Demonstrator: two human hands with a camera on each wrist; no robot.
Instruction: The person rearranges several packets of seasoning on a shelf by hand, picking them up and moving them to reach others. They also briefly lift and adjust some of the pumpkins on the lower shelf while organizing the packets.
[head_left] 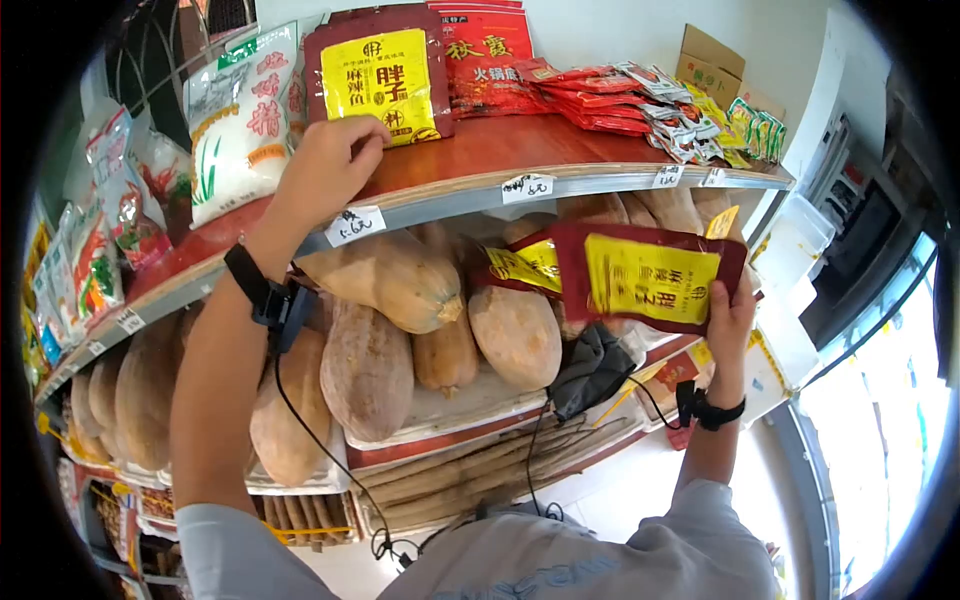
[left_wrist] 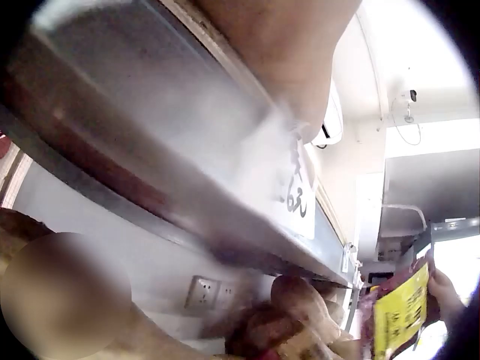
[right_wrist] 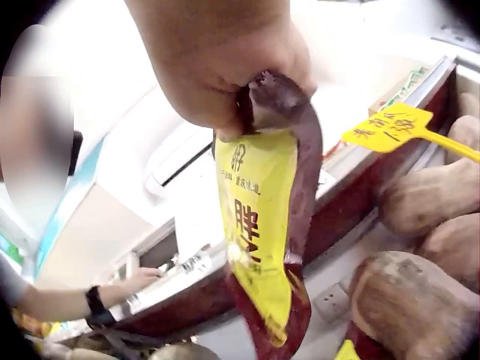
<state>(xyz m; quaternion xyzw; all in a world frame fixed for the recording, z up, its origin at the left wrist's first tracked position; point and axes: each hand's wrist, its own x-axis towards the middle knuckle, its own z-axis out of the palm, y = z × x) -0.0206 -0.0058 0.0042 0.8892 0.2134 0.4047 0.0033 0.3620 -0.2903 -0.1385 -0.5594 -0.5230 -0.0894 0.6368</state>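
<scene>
My right hand [head_left: 731, 318] grips a maroon and yellow seasoning pouch [head_left: 650, 278] by its edge, holding it out in front of the lower shelf. In the right wrist view the pouch [right_wrist: 259, 225] hangs from the hand [right_wrist: 232, 67], its top bunched in the fingers. On the upper shelf's front edge rests my left hand [head_left: 335, 165], fingers loosely bent, close by the foot of a matching upright pouch [head_left: 375, 85]. Another maroon and yellow pouch [head_left: 525, 265] shows among the squashes, partly covered by the held one.
Along the upper shelf [head_left: 520, 150] stand a large white bag [head_left: 240, 120], a red packet [head_left: 485, 50] and piled red sachets [head_left: 600, 95]. Price labels [head_left: 527, 188] line its edge. Squashes [head_left: 365, 370] fill the lower shelf, near a black bag [head_left: 592, 370] and cables.
</scene>
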